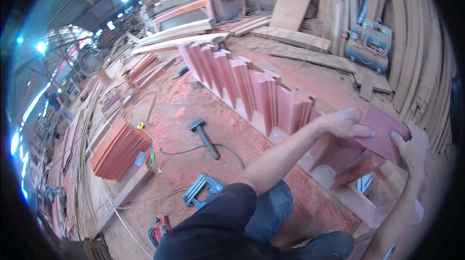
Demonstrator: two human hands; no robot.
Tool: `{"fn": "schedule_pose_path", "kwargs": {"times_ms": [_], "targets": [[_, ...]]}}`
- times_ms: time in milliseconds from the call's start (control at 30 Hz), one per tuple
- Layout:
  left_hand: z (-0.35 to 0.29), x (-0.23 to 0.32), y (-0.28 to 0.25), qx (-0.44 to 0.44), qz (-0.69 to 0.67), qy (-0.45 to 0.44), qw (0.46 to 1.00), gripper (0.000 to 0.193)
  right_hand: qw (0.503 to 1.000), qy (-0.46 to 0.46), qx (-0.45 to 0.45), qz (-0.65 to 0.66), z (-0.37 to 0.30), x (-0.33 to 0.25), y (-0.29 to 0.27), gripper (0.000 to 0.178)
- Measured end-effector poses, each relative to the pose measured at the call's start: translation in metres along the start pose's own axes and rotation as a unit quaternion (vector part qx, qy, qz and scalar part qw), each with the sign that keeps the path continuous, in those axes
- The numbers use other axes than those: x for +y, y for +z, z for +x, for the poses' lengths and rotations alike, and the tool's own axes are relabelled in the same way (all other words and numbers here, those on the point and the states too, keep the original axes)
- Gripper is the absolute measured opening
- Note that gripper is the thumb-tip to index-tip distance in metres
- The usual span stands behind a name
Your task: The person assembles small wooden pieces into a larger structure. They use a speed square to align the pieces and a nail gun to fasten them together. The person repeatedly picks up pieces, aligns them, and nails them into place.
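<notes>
A flat reddish-brown wooden board (379, 125) is gripped between my two hands at the right. My left hand (346, 123) closes on its left edge, with the thumb lying along the face. On the opposite edge, my right hand (412, 144) has its thumb pressed on the board and its fingers behind. Beneath the board runs a long reddish wooden assembly (261, 97), made of a rail with a row of upright stepped pieces. It stretches from the upper middle to the lower right. Whether the board touches the assembly, I cannot tell.
On the dusty floor lie a hammer (204, 139), a blue nail gun (202, 189) with a hose, and a red power tool (159, 228). Stacked reddish boards (118, 151) stand at the left. A blue air compressor (368, 47) sits at the back right beside leaning planks (416, 42).
</notes>
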State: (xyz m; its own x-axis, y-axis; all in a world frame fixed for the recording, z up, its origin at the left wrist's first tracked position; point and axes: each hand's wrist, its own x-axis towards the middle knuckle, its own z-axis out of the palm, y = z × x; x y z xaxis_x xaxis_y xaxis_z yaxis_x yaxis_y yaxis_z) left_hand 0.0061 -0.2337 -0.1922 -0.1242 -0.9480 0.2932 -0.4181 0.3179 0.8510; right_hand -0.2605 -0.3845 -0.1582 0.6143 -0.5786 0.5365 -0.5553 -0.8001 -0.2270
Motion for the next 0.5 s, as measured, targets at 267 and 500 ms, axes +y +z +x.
{"fn": "schedule_pose_path", "kwargs": {"times_ms": [267,500], "targets": [[-0.001,-0.008,0.016,-0.1,0.234,0.014,0.967,0.09,0.895,0.265,0.294,0.204,-0.039,0.129,0.018,0.067],[0.001,0.019,0.022,-0.083,0.346,-0.038,0.934,0.071,0.794,0.355,0.317,0.377,-0.155,0.1,0.145,0.049]]}}
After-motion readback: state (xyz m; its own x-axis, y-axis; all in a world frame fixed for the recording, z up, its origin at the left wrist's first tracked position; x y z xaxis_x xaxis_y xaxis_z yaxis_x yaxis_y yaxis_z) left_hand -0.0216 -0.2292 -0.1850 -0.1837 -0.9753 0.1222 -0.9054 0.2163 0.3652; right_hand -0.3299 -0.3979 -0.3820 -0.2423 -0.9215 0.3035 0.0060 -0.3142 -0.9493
